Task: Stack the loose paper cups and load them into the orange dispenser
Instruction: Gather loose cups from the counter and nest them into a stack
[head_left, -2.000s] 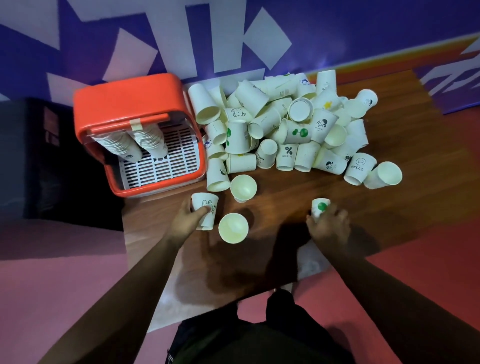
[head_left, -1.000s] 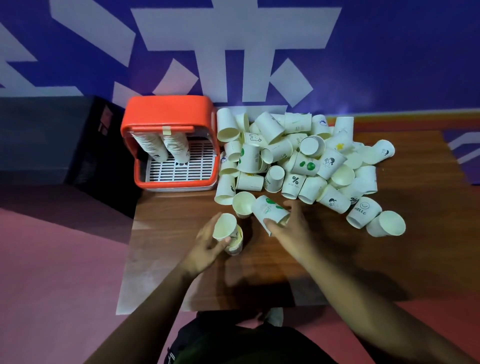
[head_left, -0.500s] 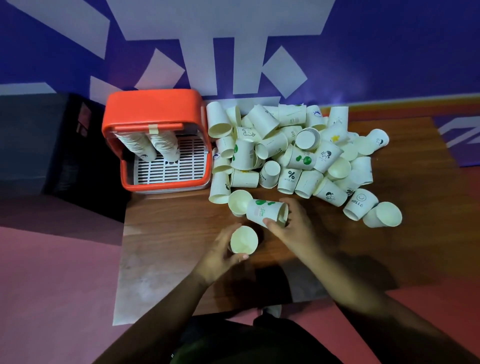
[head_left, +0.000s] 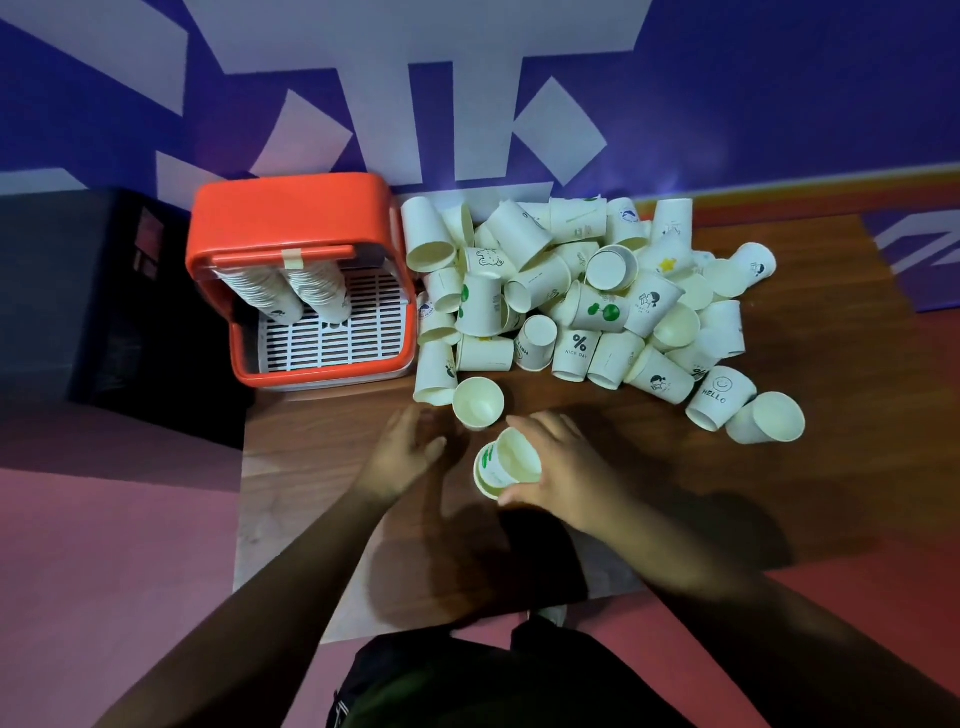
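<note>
Near the front of the wooden surface: right hand wrapped round a small nest of cups, green print on the side, mouth tilted upward; grip pinching it between thumb and fingers. Left hand just beside, grip slack and spread, holding nothing. Single upright cup just beyond both hands. Big pile of loose cups farther back, right beside the orange dispenser at left, two stacks slanting down inside.
</note>
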